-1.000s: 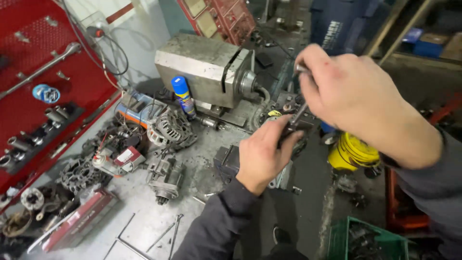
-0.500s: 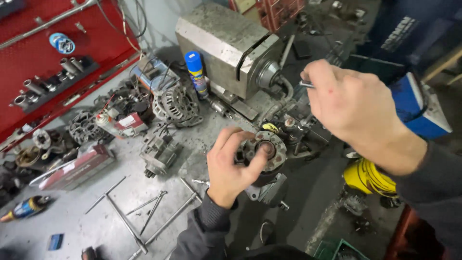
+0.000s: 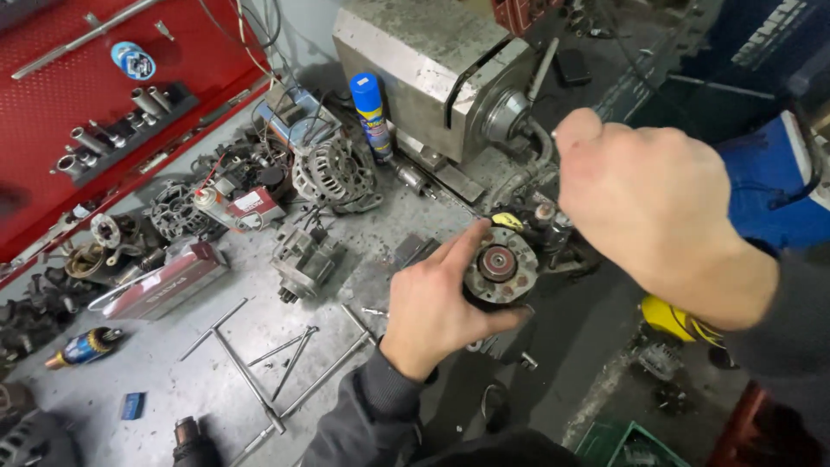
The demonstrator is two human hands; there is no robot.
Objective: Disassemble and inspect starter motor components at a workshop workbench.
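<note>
My left hand (image 3: 432,307) grips a round, grimy metal motor part (image 3: 500,266) with a reddish bearing at its centre, held at the bench's right edge. My right hand (image 3: 653,203) hovers just above and to the right of it, fingers closed around a thin metal tool whose tip is barely visible near the thumb. A grey metal machine block (image 3: 415,60) stands just behind both hands.
A blue spray can (image 3: 372,108) stands by the block. Alternators (image 3: 333,173) and motor parts litter the grey bench. Long rods and a puller (image 3: 259,363) lie near the front. A red tool panel with sockets (image 3: 104,130) rises at left. A yellow object (image 3: 670,316) sits below right.
The view has drifted so the bench sits further right and larger. My left hand has turned the round part face up; my right hand stays above it.
</note>
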